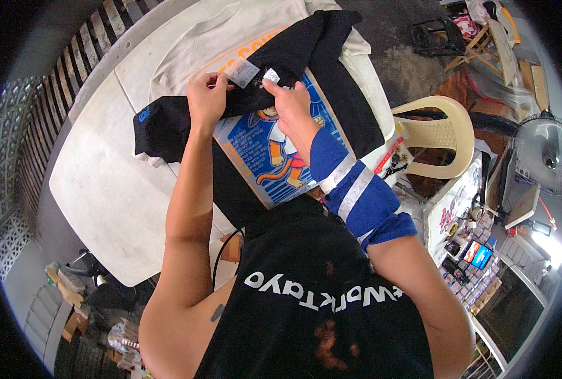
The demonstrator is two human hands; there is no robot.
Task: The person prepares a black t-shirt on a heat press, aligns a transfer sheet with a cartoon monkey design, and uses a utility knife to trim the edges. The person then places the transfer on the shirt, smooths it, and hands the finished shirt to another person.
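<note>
A black shirt (363, 107) lies spread over the white table, with a blue printed panel (237, 148) showing a cartoon tiger on its front. My left hand (206, 101) pinches a translucent white label (242, 73) at the shirt's turned-up part. Beside it, my right hand (292, 104) is closed with the thumb against a small white tag (271, 76); its other fingers are partly hidden. A black sleeve (161, 129) with a small blue mark hangs to the left of my left wrist. A blue band with white stripes (357, 189) covers my right forearm.
Under the black shirt lies an off-white shirt (186, 54) with orange print, on the white table (98, 189). A cream plastic chair (461, 136) stands at the right, near a fan (546, 151). A cluttered side table (439, 205) is at the lower right.
</note>
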